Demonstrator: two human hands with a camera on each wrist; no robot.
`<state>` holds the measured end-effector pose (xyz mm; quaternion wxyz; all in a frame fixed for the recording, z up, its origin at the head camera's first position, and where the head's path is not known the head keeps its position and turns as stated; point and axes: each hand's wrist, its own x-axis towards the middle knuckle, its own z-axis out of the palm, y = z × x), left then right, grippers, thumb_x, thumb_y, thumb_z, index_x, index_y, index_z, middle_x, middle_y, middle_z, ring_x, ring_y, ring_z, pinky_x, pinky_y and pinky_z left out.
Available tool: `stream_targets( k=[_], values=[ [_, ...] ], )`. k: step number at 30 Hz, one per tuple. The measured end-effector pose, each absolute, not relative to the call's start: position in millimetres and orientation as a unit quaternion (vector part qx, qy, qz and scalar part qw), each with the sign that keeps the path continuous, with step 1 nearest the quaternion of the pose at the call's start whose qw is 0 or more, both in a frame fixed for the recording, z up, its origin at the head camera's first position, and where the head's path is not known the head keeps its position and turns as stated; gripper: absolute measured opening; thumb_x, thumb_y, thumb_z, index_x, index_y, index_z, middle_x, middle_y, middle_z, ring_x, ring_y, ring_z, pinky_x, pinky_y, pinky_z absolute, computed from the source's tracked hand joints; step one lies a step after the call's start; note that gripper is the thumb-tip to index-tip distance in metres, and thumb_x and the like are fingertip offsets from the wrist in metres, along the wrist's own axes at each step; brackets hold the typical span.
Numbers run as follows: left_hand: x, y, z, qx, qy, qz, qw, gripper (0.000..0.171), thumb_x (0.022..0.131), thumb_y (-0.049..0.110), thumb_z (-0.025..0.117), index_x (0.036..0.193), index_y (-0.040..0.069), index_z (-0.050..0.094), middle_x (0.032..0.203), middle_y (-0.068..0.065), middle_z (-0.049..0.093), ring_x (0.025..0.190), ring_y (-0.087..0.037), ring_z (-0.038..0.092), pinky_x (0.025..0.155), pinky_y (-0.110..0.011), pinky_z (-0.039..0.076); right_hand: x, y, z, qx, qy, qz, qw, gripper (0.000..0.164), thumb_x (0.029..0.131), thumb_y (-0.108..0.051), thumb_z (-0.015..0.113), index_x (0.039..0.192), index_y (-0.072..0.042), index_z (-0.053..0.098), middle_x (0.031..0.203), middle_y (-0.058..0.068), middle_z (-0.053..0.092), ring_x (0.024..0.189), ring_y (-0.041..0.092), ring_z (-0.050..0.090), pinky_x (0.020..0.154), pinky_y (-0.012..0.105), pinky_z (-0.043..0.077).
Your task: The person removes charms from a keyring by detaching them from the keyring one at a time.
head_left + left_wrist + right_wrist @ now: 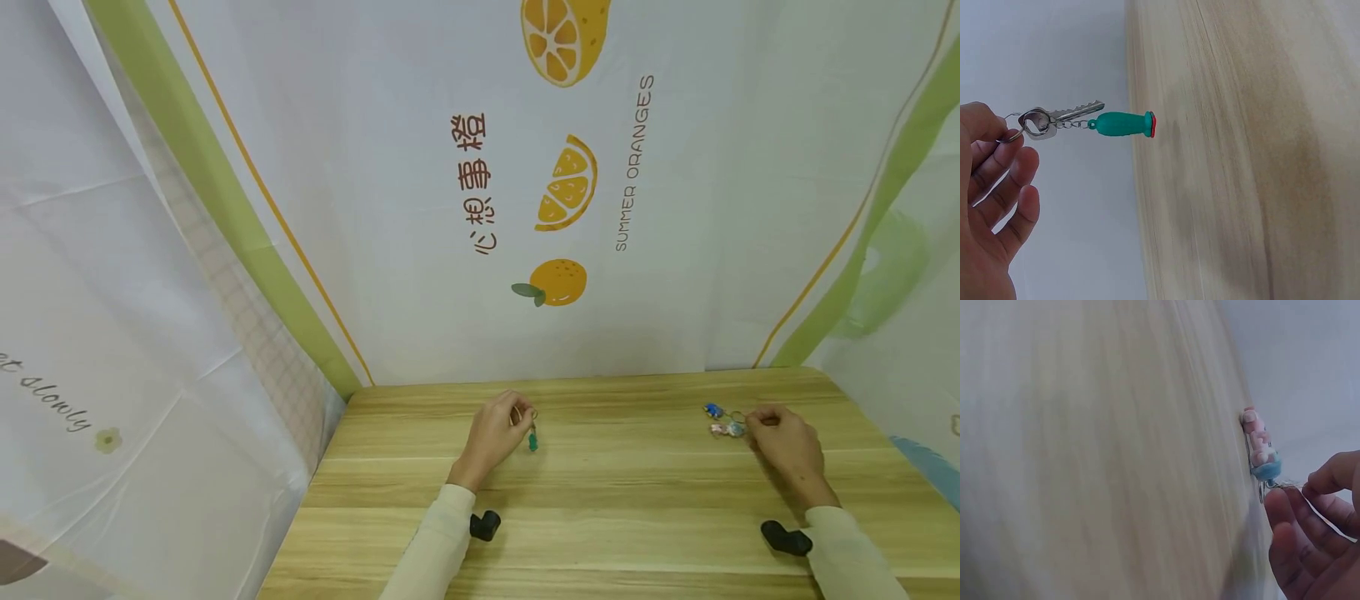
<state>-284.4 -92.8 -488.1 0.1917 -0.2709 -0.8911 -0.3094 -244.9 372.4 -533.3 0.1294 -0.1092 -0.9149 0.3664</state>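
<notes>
In the head view, our left hand (495,429) and right hand (787,443) were over the desk (615,508). At the left wrist, a key (1080,112) and green charm (1119,124) hung from our pinch. At the right wrist, we pinched a thin link (1288,484) by a pink-blue charm (1262,450); a light grip seemed best.

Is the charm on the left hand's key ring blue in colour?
No, the left wrist view shows that this charm is green, hanging beside a silver key.

My left forearm (441,533) and right forearm (855,550) reach forward, well apart. My left hand (491,432) pinches, its spare fingers (1020,215) loosely bent; my right hand (787,442) pinches too.
</notes>
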Motion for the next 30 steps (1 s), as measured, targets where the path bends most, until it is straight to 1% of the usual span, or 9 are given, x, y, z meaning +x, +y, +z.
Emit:
stream_targets(
  k=[9,17,23,25,30],
  values=[
    [-283.4,-91.7,-488.1,-0.269,-0.893,-0.310,0.186,0.008,0.105,0.017,0.069,0.106,0.012,0.076,0.092,0.000,0.072,0.072,-0.005,0.060,0.063,-0.016,0.048,-244.3,380.1,-533.2,-0.122,-0.921,0.344,0.135,0.034,0.105,-0.025,0.054,0.115,0.005,0.067,0.100,0.024,0.074,0.077,0.023,0.066,0.061,0.030,0.045],
    [-282.2,-90.5,-485.8,-0.265,-0.895,-0.309,0.180,0.008,0.105,0.016,0.069,0.106,0.011,0.076,0.092,0.000,0.072,0.072,-0.005,0.060,0.061,-0.016,0.047,-243.6,381.9,-534.3,-0.125,-0.923,0.341,0.131,0.036,0.104,-0.026,0.054,0.115,0.006,0.067,0.099,0.024,0.075,0.078,0.025,0.068,0.061,0.030,0.045],
    [-283.1,-90.1,-486.2,-0.263,-0.895,-0.309,0.183,0.009,0.104,0.017,0.070,0.105,0.011,0.076,0.089,0.000,0.073,0.071,-0.005,0.061,0.061,-0.016,0.047,-245.3,378.7,-536.3,-0.126,-0.923,0.337,0.139,0.036,0.104,-0.026,0.054,0.116,0.006,0.067,0.105,0.028,0.074,0.083,0.033,0.069,0.062,0.030,0.044],
    [-283.5,-90.1,-486.7,-0.263,-0.896,-0.308,0.184,0.009,0.104,0.017,0.070,0.105,0.011,0.076,0.089,0.000,0.073,0.071,-0.005,0.061,0.061,-0.016,0.047,-245.6,376.5,-536.3,-0.123,-0.923,0.337,0.141,0.036,0.104,-0.026,0.054,0.115,0.005,0.067,0.106,0.028,0.073,0.084,0.033,0.069,0.062,0.031,0.044],
    [-283.7,-90.2,-487.7,-0.263,-0.895,-0.310,0.183,0.009,0.104,0.017,0.069,0.105,0.011,0.076,0.090,0.000,0.074,0.071,-0.004,0.059,0.060,-0.015,0.045,-244.2,370.1,-533.7,-0.112,-0.925,0.330,0.149,0.037,0.105,-0.027,0.051,0.118,0.004,0.067,0.110,0.031,0.073,0.085,0.038,0.070,0.060,0.031,0.044]
  ],
)
